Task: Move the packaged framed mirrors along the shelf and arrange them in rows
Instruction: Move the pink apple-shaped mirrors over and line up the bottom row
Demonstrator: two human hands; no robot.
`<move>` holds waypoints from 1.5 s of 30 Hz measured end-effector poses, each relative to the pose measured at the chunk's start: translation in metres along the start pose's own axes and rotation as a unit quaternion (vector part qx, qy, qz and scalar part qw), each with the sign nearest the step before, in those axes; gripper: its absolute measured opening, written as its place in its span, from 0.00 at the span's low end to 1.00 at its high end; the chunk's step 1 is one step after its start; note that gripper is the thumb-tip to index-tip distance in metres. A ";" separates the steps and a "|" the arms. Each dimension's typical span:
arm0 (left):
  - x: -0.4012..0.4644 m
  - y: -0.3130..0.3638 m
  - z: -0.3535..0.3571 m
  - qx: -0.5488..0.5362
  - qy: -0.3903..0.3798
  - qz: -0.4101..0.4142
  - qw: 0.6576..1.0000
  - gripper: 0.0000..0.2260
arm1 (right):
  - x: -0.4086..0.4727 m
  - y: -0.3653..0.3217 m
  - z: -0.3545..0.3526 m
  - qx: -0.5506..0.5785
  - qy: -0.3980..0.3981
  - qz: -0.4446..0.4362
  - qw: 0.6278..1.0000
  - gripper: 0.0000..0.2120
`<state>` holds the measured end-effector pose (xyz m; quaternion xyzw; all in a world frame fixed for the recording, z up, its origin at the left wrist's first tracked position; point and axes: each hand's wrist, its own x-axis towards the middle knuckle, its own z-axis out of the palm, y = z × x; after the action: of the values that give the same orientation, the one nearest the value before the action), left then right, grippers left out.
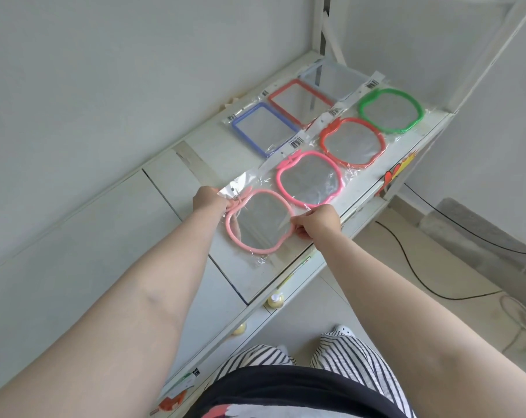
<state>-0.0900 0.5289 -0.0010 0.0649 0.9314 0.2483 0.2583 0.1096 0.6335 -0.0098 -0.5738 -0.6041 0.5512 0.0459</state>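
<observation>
A light pink apple-shaped mirror [257, 224] in clear wrap lies on the white shelf [177, 182]. My left hand [209, 199] grips its header end and my right hand [317, 221] pinches its right edge. Beyond it, in a row along the front edge, lie a hot pink apple mirror [308, 179], a red-orange one [352, 141] and a green one [391, 110]. Behind them lies a row of rectangular mirrors: blue [263, 129], red [299, 101] and pale grey-blue [334, 78].
The wall runs along the shelf's left side, and a white upright post [320, 25] stands at the far end. Small yellow bottles [275, 300] sit on a lower shelf. A black cable [412, 267] trails over the tiled floor at right.
</observation>
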 end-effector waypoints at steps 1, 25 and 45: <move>0.000 0.000 0.000 -0.001 0.000 0.002 1.000 0.14 | 0.000 0.000 0.000 -0.004 0.002 -0.001 1.000 0.02; -0.102 0.022 0.064 0.108 0.021 0.067 0.992 0.39 | -0.001 -0.034 -0.053 -0.271 0.095 -0.128 0.949 0.10; -0.098 0.042 0.138 0.091 0.093 -0.073 0.989 0.34 | 0.147 -0.036 -0.092 -0.523 -0.073 -0.274 0.804 0.44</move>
<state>0.0652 0.6005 -0.0387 -0.0031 0.9723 0.1479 0.1809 0.0998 0.8091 -0.0333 -0.2794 -0.9342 0.1567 -0.1568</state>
